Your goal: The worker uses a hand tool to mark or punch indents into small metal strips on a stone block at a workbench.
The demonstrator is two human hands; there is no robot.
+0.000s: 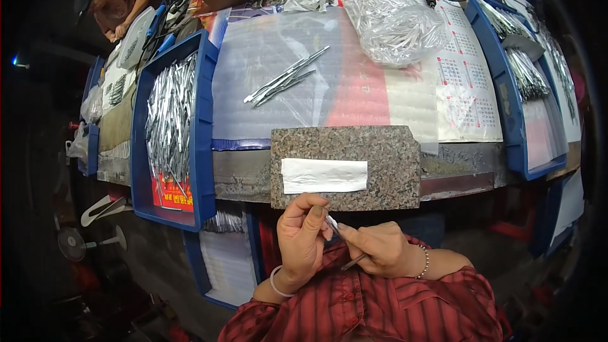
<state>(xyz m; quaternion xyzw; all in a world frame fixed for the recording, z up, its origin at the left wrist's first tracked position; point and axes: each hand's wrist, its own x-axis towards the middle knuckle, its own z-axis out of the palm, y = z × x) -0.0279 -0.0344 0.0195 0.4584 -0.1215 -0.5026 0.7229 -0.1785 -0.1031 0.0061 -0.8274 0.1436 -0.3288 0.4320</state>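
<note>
A slim silvery metal piece (pixel 332 222) runs slantwise between my two hands, near the front edge of the stone block. My left hand (pixel 300 235) is closed in a pinch around its upper end. With thumb and fingers pressed together, my right hand (pixel 379 250) grips it farther down, and its lower end sticks out below the fingers. Just beyond the hands, a folded white cloth or paper pad (pixel 324 176) lies flat on the speckled stone block (pixel 345 142). Several slim silvery pieces (pixel 285 79) lie in a loose pile on the plastic-covered tabletop.
To the left, a blue tray (pixel 206 101) is heaped with slim metal pieces. At right stands another blue tray (pixel 516 111) with bundled pieces. A clear plastic bag (pixel 396 28) of slim pieces sits at the back. Another person (pixel 120 6) is at the far left.
</note>
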